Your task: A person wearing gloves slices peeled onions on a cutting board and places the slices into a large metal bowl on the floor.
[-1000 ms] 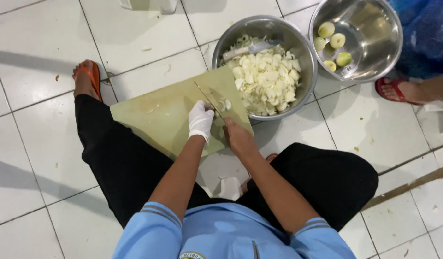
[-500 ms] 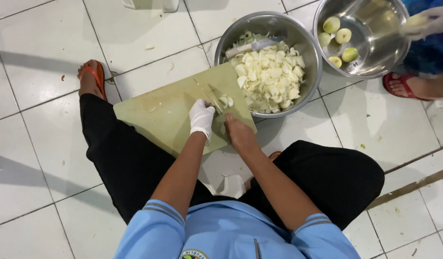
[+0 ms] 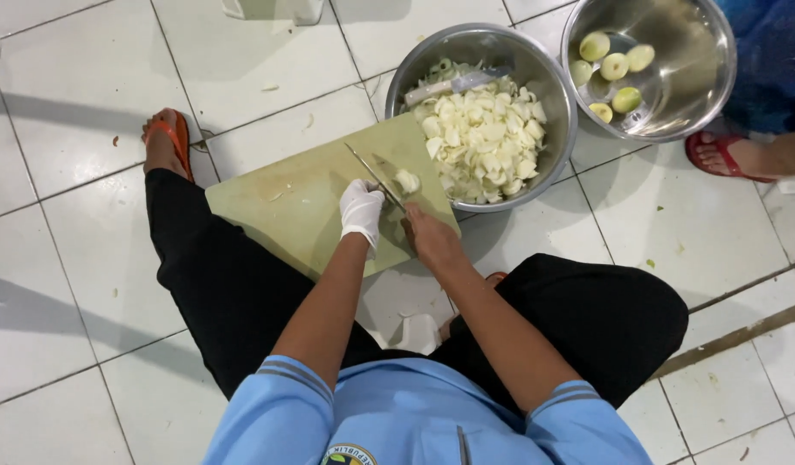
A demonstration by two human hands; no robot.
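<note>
My left hand (image 3: 361, 209) wears a white glove and rests on the pale green cutting board (image 3: 285, 202). My right hand (image 3: 432, 238) is bare and grips the handle of a knife (image 3: 373, 174) whose blade points up and left across the board. A small heap of pale cut pieces (image 3: 407, 180) lies just right of the blade. Beyond the board's far right corner stands a steel bowl (image 3: 408, 76) filled with chopped pale pieces (image 3: 483, 138).
A second steel bowl (image 3: 699, 77) at the top right holds several peeled round pale-green pieces (image 3: 612, 69). Another person's foot in a red sandal (image 3: 729, 155) is beside it. My own foot in an orange sandal (image 3: 165, 138) rests left of the board. White floor tiles lie all around.
The view has shifted slightly; another person's gloved hand over the far bowl half a second ago is gone. My hands stay at the board with the knife.
</note>
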